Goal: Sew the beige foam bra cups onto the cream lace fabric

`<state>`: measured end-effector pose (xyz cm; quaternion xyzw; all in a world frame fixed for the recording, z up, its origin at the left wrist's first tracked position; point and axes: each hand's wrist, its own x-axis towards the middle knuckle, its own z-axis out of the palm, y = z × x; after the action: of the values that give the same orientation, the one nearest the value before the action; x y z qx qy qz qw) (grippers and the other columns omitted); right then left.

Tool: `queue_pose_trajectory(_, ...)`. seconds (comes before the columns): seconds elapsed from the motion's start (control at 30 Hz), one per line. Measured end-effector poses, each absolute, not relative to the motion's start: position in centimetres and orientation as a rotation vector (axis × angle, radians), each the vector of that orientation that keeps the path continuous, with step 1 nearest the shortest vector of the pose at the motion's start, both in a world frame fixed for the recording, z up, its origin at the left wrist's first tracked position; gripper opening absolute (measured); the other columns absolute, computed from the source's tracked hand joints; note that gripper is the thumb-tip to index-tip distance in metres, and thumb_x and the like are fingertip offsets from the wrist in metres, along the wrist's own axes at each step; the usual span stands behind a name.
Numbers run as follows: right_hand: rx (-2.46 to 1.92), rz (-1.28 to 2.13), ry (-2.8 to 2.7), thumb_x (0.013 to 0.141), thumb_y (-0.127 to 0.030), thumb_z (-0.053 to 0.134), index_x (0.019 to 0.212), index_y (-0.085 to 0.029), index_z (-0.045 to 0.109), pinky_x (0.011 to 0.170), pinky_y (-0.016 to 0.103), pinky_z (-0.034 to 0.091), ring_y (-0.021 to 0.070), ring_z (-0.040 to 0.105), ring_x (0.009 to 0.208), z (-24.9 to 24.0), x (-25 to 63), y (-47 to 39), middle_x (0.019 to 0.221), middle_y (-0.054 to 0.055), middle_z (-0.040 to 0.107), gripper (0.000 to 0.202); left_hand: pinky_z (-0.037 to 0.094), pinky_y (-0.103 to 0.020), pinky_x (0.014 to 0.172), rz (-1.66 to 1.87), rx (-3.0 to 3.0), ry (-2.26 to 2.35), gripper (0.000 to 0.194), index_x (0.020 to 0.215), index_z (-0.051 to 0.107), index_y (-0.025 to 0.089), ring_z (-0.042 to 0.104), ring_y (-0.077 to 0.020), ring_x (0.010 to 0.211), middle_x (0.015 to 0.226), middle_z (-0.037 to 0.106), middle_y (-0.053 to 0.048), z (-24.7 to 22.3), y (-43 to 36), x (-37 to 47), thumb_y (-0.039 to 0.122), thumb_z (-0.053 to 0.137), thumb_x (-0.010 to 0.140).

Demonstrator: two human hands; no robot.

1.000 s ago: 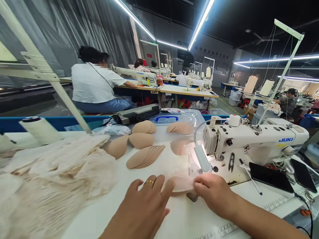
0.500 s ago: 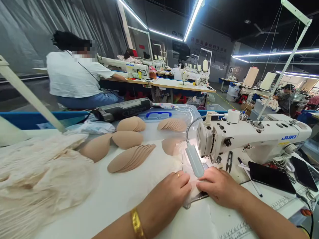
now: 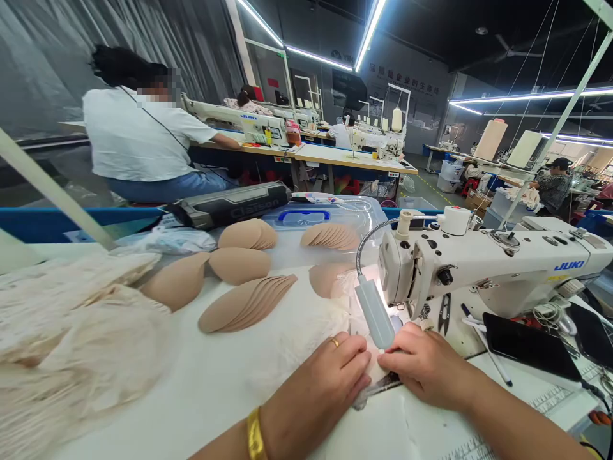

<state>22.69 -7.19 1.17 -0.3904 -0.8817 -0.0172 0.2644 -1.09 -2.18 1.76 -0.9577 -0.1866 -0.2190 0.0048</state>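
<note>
Two hands [image 3: 330, 383] [image 3: 426, 367], one ring [image 3: 334, 342] and one bracelet [image 3: 256, 434] showed, with one lamp [image 3: 375, 313], one pair of snips [image 3: 445, 313] and two phones [image 3: 531, 348] [image 3: 592, 333]. Pads [image 3: 239, 266] lay in six groups, exact number unclear.

- The left hand [image 3: 330, 377], fingers bent, rests on pale fabric [image 3: 355, 324] beside the lamp head [image 3: 375, 314].
- The right hand [image 3: 424, 364] touches the fabric from the other side, in front of the sewing machine [image 3: 493, 262].
- Fanned beige pads [image 3: 242, 306] lie on the bench [image 3: 191, 396], between cream fabric [image 3: 90, 358] and the machine.
- Thread snips [image 3: 444, 312] lie near a black phone [image 3: 529, 345].
- A person in a white top [image 3: 138, 137] sits beyond.
</note>
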Motion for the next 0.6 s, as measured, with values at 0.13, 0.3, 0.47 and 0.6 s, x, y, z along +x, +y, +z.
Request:
queue_pose_trajectory(0.13,-1.035,-0.049,-2.39,0.097,-0.005,0.046,0.096,-0.022,0.068,0.068,0.03,0.04,0.0189,0.052,0.081,1.2,22.6,-7.2,0.091,0.003,0.068,0.028,0.052,-0.037,0.075,-0.748,-3.034,-0.55,0.027,0.093,0.065,0.016,0.06,-0.0242,0.083,0.092,0.066,-0.008,1.5,-2.1,-1.2,0.005,0.042,0.104)
queue_pose_trajectory(0.3,-0.967,-0.082,-2.376,0.097,-0.002,0.046,0.096,-0.02,0.065,0.07,0.029,0.042,0.0189,0.054,0.085,1.3,22.5,-7.0,0.092,0.002,0.07,0.027,0.047,-0.035,0.074,-1.03,-3.0,-0.483,0.03,0.087,0.057,0.018,0.053,-0.0225,0.081,0.087,0.062,-0.005,-0.3,-1.0,-0.9,0.011,0.038,0.108)
queue_pose_trajectory(0.47,-0.991,-0.122,-2.374,0.093,0.001,0.048,0.089,-0.02,0.061,0.067,0.029,0.039,0.0187,0.055,0.087,1.4,22.5,-7.0,0.088,0.001,0.068,0.025,0.046,-0.035,0.074,-1.107,-3.039,-0.361,0.031,0.091,0.059,0.019,0.053,-0.0224,0.081,0.088,0.063,-0.005,-1.2,0.6,-0.4,0.016,0.036,0.111)
queue_pose_trajectory(0.6,-1.097,-0.163,-2.392,0.088,0.001,0.05,0.084,-0.02,0.058,0.062,0.029,0.034,0.0188,0.054,0.083,1.1,22.6,-7.0,0.084,0.002,0.064,0.023,0.048,-0.037,0.077,-0.978,-3.155,-0.335,0.028,0.1,0.065,0.019,0.055,-0.0235,0.085,0.093,0.067,-0.006,-0.5,1.8,-0.4,0.019,0.039,0.111)
